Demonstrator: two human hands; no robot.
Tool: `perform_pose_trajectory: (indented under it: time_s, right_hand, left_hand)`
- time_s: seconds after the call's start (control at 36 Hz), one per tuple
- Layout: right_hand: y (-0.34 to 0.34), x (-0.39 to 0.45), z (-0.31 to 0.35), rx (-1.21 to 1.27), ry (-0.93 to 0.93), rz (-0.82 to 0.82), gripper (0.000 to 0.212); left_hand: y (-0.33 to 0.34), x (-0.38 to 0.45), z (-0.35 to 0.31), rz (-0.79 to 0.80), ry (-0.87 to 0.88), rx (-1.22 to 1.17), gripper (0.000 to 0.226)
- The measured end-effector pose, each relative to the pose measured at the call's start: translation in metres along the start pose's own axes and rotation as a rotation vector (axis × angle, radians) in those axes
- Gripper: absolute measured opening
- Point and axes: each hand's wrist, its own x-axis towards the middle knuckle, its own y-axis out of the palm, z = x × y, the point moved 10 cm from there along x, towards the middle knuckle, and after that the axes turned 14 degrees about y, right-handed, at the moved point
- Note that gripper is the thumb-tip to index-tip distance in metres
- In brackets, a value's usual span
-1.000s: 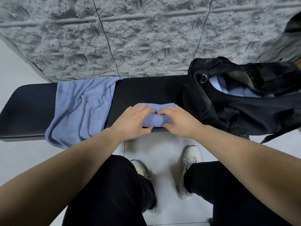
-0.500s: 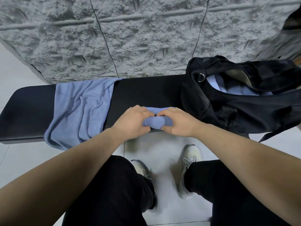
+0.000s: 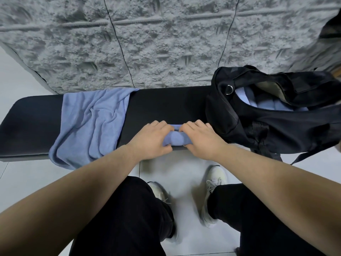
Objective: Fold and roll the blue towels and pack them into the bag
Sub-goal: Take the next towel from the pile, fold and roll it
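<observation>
Since a second ago the flat strip at frame centre has shrunk: left hand [image 3: 154,140] and right hand [image 3: 200,139] grip the rolled towel [image 3: 175,139], nearly ready for the bag [image 3: 276,130].

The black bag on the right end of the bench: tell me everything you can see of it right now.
The black bag looks like soft fabric and slumps on the right end of the dark bench, against the grey wall. Its top gapes open, showing a pale lining and blue rolled towels inside. A metal ring sits near the opening, and a strap hangs off the bench edge toward the floor. The right hand is close beside it; contact cannot be told.
</observation>
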Motion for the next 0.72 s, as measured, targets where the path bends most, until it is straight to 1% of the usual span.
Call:
perform_pose_trajectory:
  time_s: [0.14, 0.19, 0.31, 0.42, 0.5, 0.61, 0.67, 0.72]
  right_hand:
    - [0.006, -0.001, 0.001, 0.012, -0.011, 0.100, 0.033]
    - [0.007, -0.001, 0.002, 0.016, -0.008, 0.111, 0.034]
    - [0.009, 0.000, 0.000, 0.056, 0.001, 0.166, 0.032]
    - [0.011, -0.001, -0.004, 0.140, 0.022, 0.253, 0.028]
    - [0.010, -0.001, -0.006, 0.176, 0.036, 0.261, 0.030]
    - [0.006, 0.001, -0.012, 0.177, 0.066, 0.230, 0.040]
    - [0.004, 0.001, -0.013, 0.124, 0.063, 0.198, 0.049]
    - [0.001, 0.001, -0.013, 0.046, 0.060, 0.139, 0.057]
  left_hand:
    - [-0.012, -0.008, -0.011, -0.088, 0.166, 0.145, 0.057]
    - [-0.016, -0.008, -0.015, -0.116, 0.193, 0.170, 0.060]
    - [-0.017, -0.004, -0.018, -0.130, 0.211, 0.152, 0.052]
    - [-0.013, -0.001, -0.016, -0.115, 0.186, 0.065, 0.037]
    - [-0.008, 0.003, -0.012, -0.053, 0.133, -0.014, 0.027]
    - [-0.002, 0.002, -0.004, -0.016, 0.077, -0.119, 0.029]
    - [0.003, 0.002, 0.000, 0.000, 0.046, -0.131, 0.038]
    - [0.011, 0.003, 0.004, 0.021, 0.031, -0.126, 0.036]
